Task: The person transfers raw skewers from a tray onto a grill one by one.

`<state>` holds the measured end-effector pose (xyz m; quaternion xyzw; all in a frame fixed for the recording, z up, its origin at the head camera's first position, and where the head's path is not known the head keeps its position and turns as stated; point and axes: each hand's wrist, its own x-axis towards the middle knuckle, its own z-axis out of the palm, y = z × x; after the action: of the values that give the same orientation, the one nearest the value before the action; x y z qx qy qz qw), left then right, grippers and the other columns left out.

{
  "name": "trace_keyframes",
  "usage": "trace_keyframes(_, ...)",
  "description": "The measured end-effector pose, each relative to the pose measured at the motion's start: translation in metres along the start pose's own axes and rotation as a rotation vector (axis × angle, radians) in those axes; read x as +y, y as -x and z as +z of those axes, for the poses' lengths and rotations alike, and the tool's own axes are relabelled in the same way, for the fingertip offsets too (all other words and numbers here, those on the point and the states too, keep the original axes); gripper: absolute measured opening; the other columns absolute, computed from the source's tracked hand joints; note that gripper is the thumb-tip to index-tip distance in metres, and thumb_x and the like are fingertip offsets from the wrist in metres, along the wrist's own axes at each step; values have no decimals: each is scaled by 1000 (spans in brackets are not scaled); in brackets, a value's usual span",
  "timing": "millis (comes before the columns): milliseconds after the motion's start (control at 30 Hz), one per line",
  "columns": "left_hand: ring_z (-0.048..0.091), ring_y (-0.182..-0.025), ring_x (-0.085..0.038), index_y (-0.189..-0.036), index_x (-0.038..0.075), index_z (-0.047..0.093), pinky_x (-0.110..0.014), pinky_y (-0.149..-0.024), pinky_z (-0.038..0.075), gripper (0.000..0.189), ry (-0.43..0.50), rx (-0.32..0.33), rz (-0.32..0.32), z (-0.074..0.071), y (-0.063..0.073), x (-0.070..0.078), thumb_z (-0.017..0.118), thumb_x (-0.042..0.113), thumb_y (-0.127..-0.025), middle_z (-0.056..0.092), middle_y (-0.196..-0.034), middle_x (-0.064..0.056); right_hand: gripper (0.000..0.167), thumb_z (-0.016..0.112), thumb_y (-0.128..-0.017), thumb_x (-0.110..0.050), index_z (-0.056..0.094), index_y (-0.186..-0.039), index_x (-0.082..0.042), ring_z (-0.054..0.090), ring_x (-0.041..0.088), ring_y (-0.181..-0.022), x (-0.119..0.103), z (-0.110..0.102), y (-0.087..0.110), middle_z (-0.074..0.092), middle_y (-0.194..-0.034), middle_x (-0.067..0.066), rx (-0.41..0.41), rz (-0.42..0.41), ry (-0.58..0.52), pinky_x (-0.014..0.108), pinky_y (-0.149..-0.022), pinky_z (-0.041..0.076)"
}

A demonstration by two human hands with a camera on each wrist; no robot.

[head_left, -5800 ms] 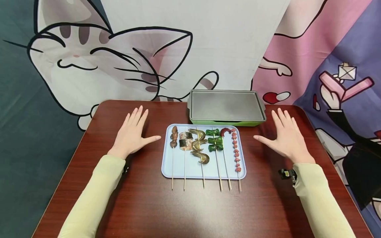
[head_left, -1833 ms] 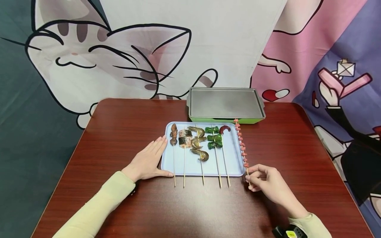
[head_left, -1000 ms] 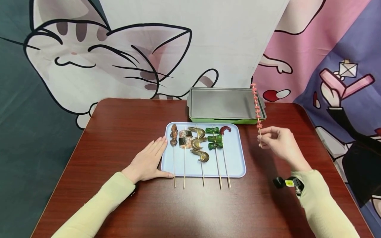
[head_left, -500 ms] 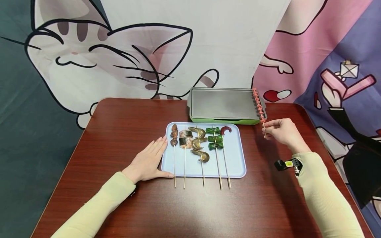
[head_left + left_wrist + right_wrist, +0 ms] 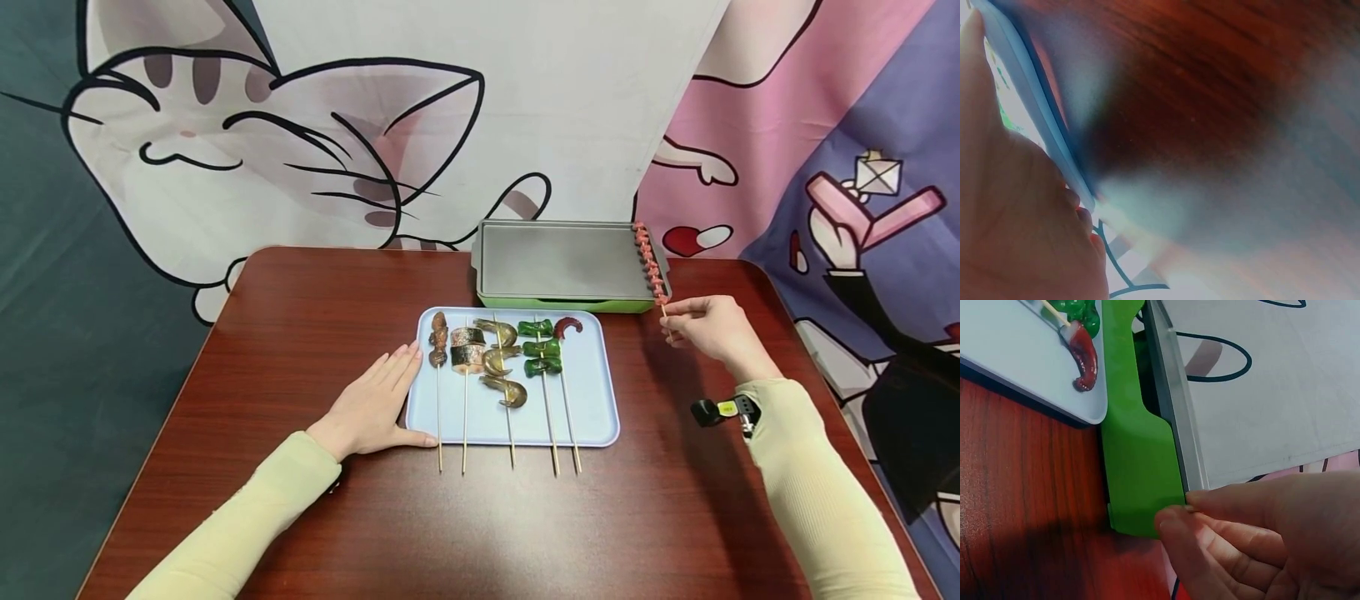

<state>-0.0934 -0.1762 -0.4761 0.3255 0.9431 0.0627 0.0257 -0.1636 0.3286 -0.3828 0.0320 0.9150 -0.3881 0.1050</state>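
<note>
My right hand (image 5: 712, 333) pinches the bare stick end of a skewer of small pink pieces (image 5: 649, 262). Those pieces lie along the right side of the grey-topped, green-sided grill (image 5: 555, 258). In the right wrist view, thumb and fingertips meet at the corner of the green side (image 5: 1138, 462); the pink pieces are out of sight there. My left hand (image 5: 371, 408), fingers straight, rests along the left edge of the light blue tray (image 5: 596, 417). Its thumb touches near the stick of a brown meat skewer (image 5: 438, 340).
Also on the tray are skewers of fish (image 5: 468, 358), shrimp (image 5: 506, 392), green pepper (image 5: 542, 350) and a dark red curled piece (image 5: 567, 325). Their sticks overhang its front edge. A brown table (image 5: 480, 525) bears everything, with a cartoon cloth (image 5: 585, 108) behind.
My right hand has lifted the pink skewer off the tray's right side, carried it back and laid it on the grill. My left hand has moved to the tray's left edge and stayed there.
</note>
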Motion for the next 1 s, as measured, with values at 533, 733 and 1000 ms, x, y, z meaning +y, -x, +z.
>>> trace_keyframes(533, 23, -150, -37, -155, -10, 29, -48, -121, 20, 125, 24, 11, -2, -7, 0, 3, 61, 83, -78, 22, -164, -25, 53, 67, -95, -52, 72, -123, -7, 65, -9, -74, -37, -23, 35, 75, -105, 15, 245, -72, 97, 16, -61, 50)
trace_keyframes(733, 25, -149, -38, -155, -11, 30, -48, -121, 22, 125, 22, 32, 2, -9, 0, 3, 63, 82, -78, 23, -163, -25, 48, 69, -94, -52, 76, -120, -12, 58, -12, -78, -51, -19, 51, 75, -107, 15, 298, -144, 169, 18, -60, 46)
trace_keyframes(1000, 23, -150, -37, -156, -9, 28, -48, -122, 20, 126, 32, 12, 0, -7, 0, 4, 59, 85, -78, 21, -164, -24, 42, 72, -94, -48, 76, -121, -16, 62, -13, -82, -60, -5, 71, 76, -105, 6, 262, -203, 138, 10, -64, 48)
